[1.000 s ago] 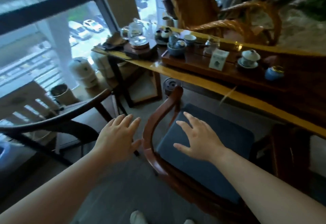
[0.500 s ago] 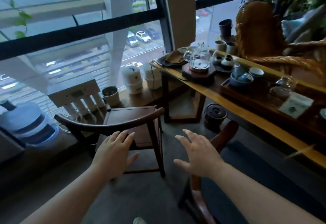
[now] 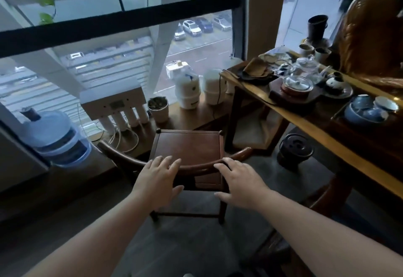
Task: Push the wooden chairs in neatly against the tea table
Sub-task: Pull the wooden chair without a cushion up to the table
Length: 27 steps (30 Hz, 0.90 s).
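Water jug (image 3: 52, 137) sits far left by the window. Left hand (image 3: 158, 180) lies on the curved backrest of the wooden chair (image 3: 189, 146), fingers (image 3: 172, 163) spread wide, not yet wrapped around it. Right hand (image 3: 239, 180) rests on the same rail, fingers likewise splayed. Chair stands just beside the end of the desk (image 3: 309, 124), which carries teaware.

Dim room – cool daylight from window (image 3: 109, 36), soft blur, edges bowed
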Each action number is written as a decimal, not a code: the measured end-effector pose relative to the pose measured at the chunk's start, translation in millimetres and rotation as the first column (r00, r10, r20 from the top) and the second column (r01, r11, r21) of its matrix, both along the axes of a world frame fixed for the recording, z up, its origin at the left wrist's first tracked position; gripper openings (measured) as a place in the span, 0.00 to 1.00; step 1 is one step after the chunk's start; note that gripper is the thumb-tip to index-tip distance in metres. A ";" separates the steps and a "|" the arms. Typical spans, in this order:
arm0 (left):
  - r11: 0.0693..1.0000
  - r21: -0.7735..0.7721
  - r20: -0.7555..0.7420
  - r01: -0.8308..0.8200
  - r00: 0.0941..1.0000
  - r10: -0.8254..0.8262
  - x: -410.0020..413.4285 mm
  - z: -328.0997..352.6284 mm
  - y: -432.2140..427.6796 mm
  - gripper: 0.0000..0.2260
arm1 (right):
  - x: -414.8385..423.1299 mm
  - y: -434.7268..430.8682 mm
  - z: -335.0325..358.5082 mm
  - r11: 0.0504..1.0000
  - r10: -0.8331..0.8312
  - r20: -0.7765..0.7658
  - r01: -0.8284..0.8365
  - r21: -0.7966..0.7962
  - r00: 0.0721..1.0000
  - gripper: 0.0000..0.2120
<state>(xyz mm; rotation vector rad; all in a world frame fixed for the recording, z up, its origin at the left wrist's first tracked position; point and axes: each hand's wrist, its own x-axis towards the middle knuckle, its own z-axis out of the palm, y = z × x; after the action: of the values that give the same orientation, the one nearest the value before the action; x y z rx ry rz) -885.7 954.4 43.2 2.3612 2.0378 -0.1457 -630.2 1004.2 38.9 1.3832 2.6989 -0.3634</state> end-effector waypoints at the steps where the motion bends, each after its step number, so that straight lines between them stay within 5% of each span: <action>1: 1.000 0.004 0.003 -0.021 1.000 0.021 -8.0 -0.7 3.5 0.36 | -7.9 9.1 -2.1 1.000 0.015 0.017 -0.015 -0.006 1.000 0.39; 8: 0.984 -0.106 -0.051 -0.140 0.990 0.135 -46.6 -8.5 28.0 0.39 | -49.4 70.0 -33.0 0.990 0.092 0.175 -0.072 -0.119 0.980 0.40; 12: 0.976 -0.188 -0.109 -0.112 0.990 0.093 -58.8 -19.1 53.9 0.42 | -62.7 92.5 -55.6 0.960 0.168 0.273 -0.095 -0.262 0.947 0.32; 17: 0.936 -0.335 -0.180 -0.105 0.983 0.046 -75.6 -48.1 79.4 0.41 | -71.6 119.0 -66.5 0.919 0.273 0.230 -0.183 -0.350 0.934 0.13; 20: 0.890 -0.438 -0.191 -0.127 0.981 0.046 -83.0 -62.6 89.0 0.36 | -69.9 122.7 -72.2 0.903 0.299 0.197 -0.210 -0.375 0.934 0.12; 27: 0.912 -0.410 -0.088 0.011 0.995 -0.052 -99.1 -77.5 93.4 0.30 | -69.8 130.3 -77.4 0.890 0.334 0.123 -0.270 -0.367 0.935 0.12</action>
<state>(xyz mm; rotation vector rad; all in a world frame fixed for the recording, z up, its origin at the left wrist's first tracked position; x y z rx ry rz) -984.8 1047.8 -34.3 2.1576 1.7840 -0.6337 -700.0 1134.5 -38.5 0.8392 2.4888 -0.6109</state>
